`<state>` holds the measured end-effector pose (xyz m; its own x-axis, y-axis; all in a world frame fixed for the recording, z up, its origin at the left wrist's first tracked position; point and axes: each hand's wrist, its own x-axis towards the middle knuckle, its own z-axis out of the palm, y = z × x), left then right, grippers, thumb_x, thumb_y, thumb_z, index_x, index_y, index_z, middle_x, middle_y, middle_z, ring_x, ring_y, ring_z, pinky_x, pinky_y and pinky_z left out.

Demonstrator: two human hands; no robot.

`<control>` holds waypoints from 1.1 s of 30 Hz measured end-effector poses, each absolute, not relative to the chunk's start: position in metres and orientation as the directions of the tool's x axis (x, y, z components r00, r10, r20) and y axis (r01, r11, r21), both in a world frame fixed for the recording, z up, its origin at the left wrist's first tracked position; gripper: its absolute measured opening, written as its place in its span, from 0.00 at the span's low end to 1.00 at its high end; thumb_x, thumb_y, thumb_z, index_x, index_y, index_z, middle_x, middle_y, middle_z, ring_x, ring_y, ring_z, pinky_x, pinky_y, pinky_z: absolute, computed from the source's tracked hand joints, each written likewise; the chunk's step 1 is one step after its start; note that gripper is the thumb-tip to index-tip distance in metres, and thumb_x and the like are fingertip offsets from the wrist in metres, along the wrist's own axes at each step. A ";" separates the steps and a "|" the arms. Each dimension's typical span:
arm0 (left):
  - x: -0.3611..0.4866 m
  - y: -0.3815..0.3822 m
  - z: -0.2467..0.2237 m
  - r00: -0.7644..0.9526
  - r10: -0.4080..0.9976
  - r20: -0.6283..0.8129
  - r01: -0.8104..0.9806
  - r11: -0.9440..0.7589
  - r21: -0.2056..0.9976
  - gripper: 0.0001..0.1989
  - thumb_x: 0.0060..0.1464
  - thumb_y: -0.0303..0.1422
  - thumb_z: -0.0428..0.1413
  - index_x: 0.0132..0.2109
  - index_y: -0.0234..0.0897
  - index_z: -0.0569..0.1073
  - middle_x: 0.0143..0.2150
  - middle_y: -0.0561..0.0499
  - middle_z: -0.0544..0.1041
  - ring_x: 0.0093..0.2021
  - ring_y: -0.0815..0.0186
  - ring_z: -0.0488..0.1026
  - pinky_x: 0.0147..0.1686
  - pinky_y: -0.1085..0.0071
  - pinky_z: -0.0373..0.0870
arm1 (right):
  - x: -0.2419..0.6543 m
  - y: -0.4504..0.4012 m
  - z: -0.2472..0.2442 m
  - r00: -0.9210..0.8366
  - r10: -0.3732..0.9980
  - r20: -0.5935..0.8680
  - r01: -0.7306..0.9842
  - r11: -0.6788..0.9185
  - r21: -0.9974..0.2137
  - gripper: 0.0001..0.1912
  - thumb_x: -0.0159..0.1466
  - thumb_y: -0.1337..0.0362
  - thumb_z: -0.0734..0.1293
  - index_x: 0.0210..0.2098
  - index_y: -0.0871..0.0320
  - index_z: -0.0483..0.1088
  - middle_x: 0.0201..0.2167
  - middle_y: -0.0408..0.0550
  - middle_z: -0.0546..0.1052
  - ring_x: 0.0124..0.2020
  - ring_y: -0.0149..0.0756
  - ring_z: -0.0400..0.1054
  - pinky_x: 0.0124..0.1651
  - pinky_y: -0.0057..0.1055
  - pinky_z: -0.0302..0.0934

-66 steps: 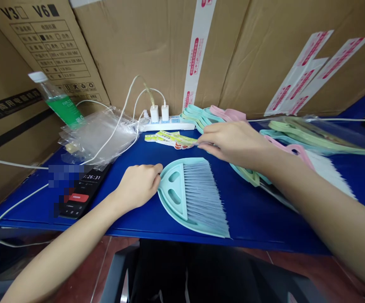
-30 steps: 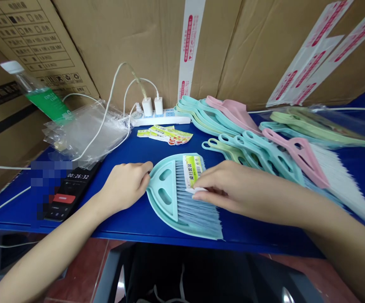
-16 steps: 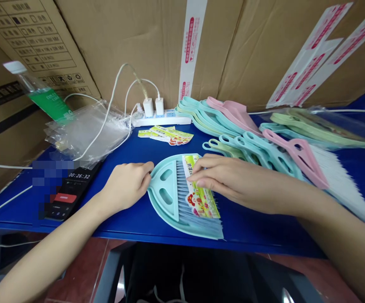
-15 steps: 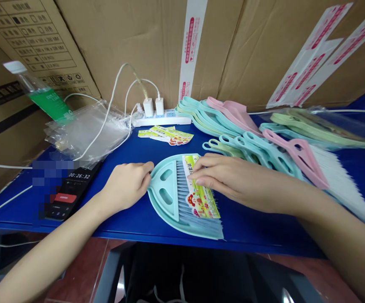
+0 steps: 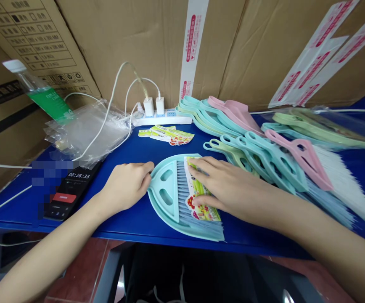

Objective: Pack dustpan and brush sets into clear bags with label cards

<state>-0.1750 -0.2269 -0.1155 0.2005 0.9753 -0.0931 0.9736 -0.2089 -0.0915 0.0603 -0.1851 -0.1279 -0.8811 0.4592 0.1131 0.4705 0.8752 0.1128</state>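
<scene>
A light blue dustpan (image 5: pixel 162 219) lies on the blue table with a matching brush (image 5: pixel 166 189) nested in it, its grey-blue bristles pointing right. My left hand (image 5: pixel 130 183) is closed around the handle end at the left of the set. Across the bristles rests a yellow-green printed card (image 5: pixel 201 202). Over the card's right part, my right hand (image 5: pixel 225 183) lies with its fingers apart, touching the card; part of the card is hidden beneath it.
Behind are more printed cards (image 5: pixel 170 134), a power strip (image 5: pixel 166 120) and stacked dustpans (image 5: pixel 220 115). Several brushes (image 5: pixel 273 160) lie to the right. Clear plastic bags (image 5: pixel 88 130), a green-labelled bottle (image 5: pixel 48 101) and a phone (image 5: pixel 70 191) are at left.
My right hand has shifted right and slightly down, its fingers spreading from a closed grouping to lie over the card. My left hand has stayed in place.
</scene>
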 end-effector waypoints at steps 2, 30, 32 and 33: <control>-0.175 -0.227 -0.115 0.197 0.976 -0.094 0.974 -0.206 -0.093 0.12 0.57 0.30 0.39 0.31 0.41 0.65 0.29 0.50 0.77 0.29 0.59 0.75 0.26 0.66 0.56 | 0.060 -0.186 -0.130 -0.883 0.456 0.114 0.468 0.875 0.124 0.28 0.68 0.52 0.62 0.58 0.68 0.70 0.58 0.67 0.72 0.56 0.54 0.69 0.49 0.47 0.69; -0.174 -0.226 -0.115 0.181 0.978 -0.104 0.974 -0.193 -0.118 0.12 0.58 0.30 0.39 0.32 0.41 0.65 0.30 0.50 0.78 0.30 0.59 0.76 0.26 0.67 0.56 | 0.049 -0.187 -0.130 -0.817 0.558 0.145 0.575 0.770 0.275 0.16 0.68 0.61 0.64 0.49 0.66 0.73 0.48 0.60 0.78 0.41 0.45 0.72 0.38 0.36 0.61; -0.174 -0.226 -0.115 0.179 0.978 -0.109 0.974 -0.191 -0.119 0.12 0.58 0.30 0.39 0.32 0.41 0.65 0.30 0.50 0.78 0.30 0.59 0.76 0.26 0.67 0.56 | 0.049 -0.189 -0.130 -0.813 0.569 0.125 0.580 0.770 0.265 0.16 0.68 0.61 0.64 0.49 0.67 0.73 0.48 0.60 0.79 0.41 0.45 0.72 0.38 0.36 0.61; -0.173 -0.226 -0.115 0.179 0.978 -0.110 0.975 -0.191 -0.117 0.12 0.58 0.30 0.39 0.32 0.41 0.65 0.30 0.50 0.78 0.30 0.59 0.76 0.26 0.67 0.56 | 0.048 -0.189 -0.129 -0.811 0.573 0.117 0.582 0.770 0.262 0.17 0.68 0.61 0.64 0.50 0.67 0.73 0.48 0.60 0.79 0.42 0.45 0.72 0.38 0.36 0.61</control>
<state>-0.1734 -0.2261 -0.1152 0.1786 0.9778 -0.1100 0.9745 -0.1912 -0.1174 0.0483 -0.1890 -0.1295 -0.8113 0.5728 0.1171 0.5816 0.7701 0.2621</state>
